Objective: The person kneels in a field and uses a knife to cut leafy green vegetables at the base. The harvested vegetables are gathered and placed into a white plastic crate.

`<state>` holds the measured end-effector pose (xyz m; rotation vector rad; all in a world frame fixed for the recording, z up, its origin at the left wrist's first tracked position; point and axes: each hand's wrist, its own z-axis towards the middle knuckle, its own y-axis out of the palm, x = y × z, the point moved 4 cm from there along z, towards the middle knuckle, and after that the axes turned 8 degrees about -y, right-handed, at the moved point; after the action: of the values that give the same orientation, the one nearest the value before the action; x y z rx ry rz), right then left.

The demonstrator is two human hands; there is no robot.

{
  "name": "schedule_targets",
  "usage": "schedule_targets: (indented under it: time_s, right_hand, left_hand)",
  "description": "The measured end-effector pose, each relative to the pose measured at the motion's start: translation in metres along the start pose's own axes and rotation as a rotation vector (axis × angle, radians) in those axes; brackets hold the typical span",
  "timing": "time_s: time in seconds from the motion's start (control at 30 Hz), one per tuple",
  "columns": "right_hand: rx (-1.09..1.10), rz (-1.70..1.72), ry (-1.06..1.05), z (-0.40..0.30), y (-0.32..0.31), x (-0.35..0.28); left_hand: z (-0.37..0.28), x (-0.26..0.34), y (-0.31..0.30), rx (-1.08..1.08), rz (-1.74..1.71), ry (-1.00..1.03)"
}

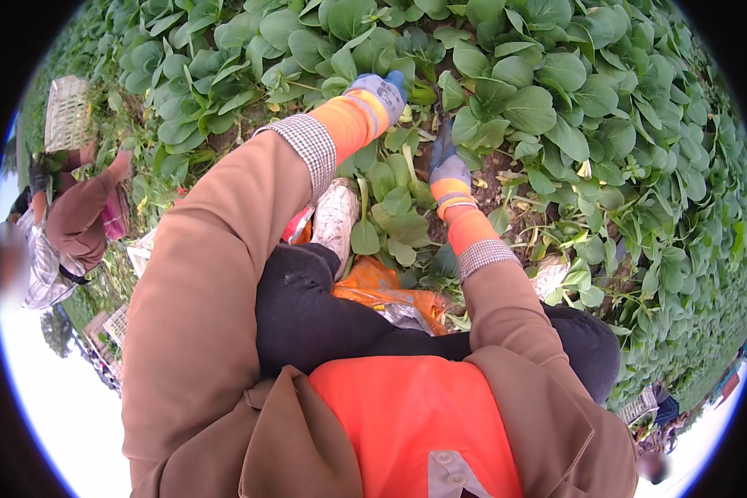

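Observation:
My left hand (380, 96), in a grey and blue work glove with an orange cuff, reaches into a row of leafy greens. Its blue fingertips are bent beside the pale green base of a plant (422, 94); whether they grip it is hidden. Lower and to the right, my right hand (449, 160) wears a matching glove and points away from me. From its fingers a narrow dark tool (438, 107), perhaps a knife, runs in among the leaves towards that plant. Several loose leafy greens (399, 215) lie on the ground between my forearms.
Orange plastic bags (373, 280) lie between my legs, near my white shoe (336, 215). At left, a person (78, 218) crouches by a plastic crate (67, 115). Another person (657, 445) and a crate (638, 408) are at lower right. Dense greens (597, 87) stand ahead and right.

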<state>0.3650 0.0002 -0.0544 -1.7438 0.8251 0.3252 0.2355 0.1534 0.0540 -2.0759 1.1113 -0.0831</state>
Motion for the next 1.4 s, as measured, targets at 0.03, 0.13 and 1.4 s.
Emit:
schedule_targets:
  time_s: [0.03,0.13,1.4]
  right_hand:
    - [-0.029,-0.009,0.026,-0.002,-0.003,-0.007]
    - [-0.037,-0.028,0.023,0.0,-0.011,-0.014]
    - [0.086,1.765,-0.12,-0.046,-0.139,-0.184]
  left_hand:
    - [0.001,0.0,0.006,-0.019,-0.004,-0.005]
    - [0.0,0.0,0.004,-0.004,-0.016,0.008]
    - [-0.3,-0.055,-0.134,0.799,-0.643,0.095]
